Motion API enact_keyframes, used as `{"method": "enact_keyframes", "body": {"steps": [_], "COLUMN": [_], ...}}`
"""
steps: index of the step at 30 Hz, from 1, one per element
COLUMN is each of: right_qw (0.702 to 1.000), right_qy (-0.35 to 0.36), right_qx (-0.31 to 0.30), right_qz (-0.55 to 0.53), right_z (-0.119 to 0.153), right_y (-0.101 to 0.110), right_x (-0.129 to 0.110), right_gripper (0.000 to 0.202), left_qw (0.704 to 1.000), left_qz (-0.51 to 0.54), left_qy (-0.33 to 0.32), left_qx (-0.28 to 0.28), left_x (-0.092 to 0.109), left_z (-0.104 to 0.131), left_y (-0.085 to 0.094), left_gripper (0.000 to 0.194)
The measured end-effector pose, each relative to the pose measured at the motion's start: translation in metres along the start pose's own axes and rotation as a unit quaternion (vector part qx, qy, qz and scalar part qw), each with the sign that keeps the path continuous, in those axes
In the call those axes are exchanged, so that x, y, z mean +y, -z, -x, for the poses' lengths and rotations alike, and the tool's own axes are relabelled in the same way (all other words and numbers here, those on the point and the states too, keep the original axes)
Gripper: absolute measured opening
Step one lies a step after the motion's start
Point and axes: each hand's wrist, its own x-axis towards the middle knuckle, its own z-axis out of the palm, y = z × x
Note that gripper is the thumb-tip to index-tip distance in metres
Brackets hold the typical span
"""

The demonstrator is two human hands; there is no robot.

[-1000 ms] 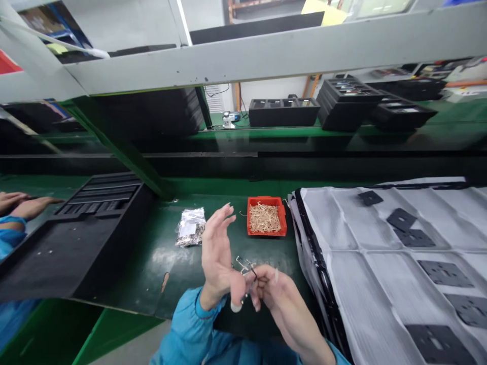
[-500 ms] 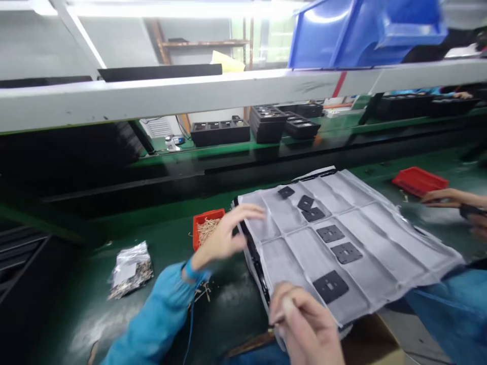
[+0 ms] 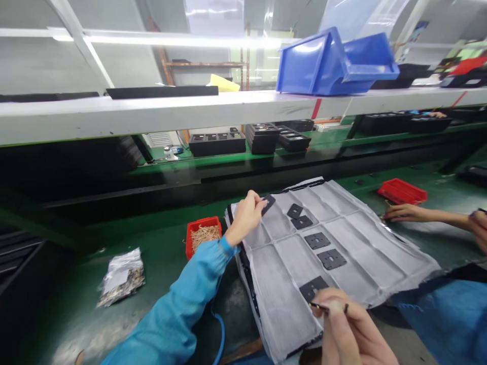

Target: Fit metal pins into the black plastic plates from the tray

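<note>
Far left on the green bench [image 3: 160, 279]: clear plastic bag [image 3: 122, 278] of small metal-looking parts, white label on it. Next over, red bin [image 3: 205, 222] filled with thin tan pieces [image 3: 205, 235]; blue sleeve [image 3: 182, 309] reaches past its near side, and a blue cord [image 3: 220, 334] hangs below the arm. Left hand [image 3: 248, 215] is over the far-left corner of the pale quilted sheet [image 3: 274, 289], fingertips in a narrow pinch on the edge of a black plate [image 3: 268, 204]. Plate is tilted; can't tell if it touches the sheet. Right of it, two plates [image 3: 302, 222] lie overlapping or touching on the sheet, then, coming nearer, an upper slotted plate [image 3: 317, 240] and a lower slotted plate [image 3: 332, 259], lying flat. Nearest plate [image 3: 314, 289] is partly hidden behind the right hand [image 3: 342, 324], which is at the sheet's near side with thumb and fingers closed around a thin dark rod-like piece [image 3: 323, 307]; exact type unclear. Above, blue bin [image 3: 335, 66] sits on the white shelf [image 3: 171, 114]. Far right: red tray [image 3: 402, 191], a co-worker's hand [image 3: 405, 213] just in front of it, palm down by the sheet's edge; what it holds, if anything, can't tell.
</note>
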Motion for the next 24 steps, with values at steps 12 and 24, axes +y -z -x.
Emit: {"method": "enact_keyframes", "body": {"steps": [12, 24], "right_qw": [0.971, 0.974], "right_qy": [-0.034, -0.05], "right_qx": [-0.213, -0.19], "right_qz": [0.104, 0.115], "right_z": [0.024, 0.038], "right_y": [-0.075, -0.081], "right_x": [0.01, 0.007], "right_gripper": [0.006, 0.005], "left_qw": [0.959, 0.898], "left_qz": [0.274, 0.391], "left_qy": [0.07, 0.172], "left_qx": [0.033, 0.105], "left_x": [-0.023, -0.017], "left_z": [0.213, 0.228], "left_y": [0.046, 0.039], "left_gripper": [0.018, 0.033]}}
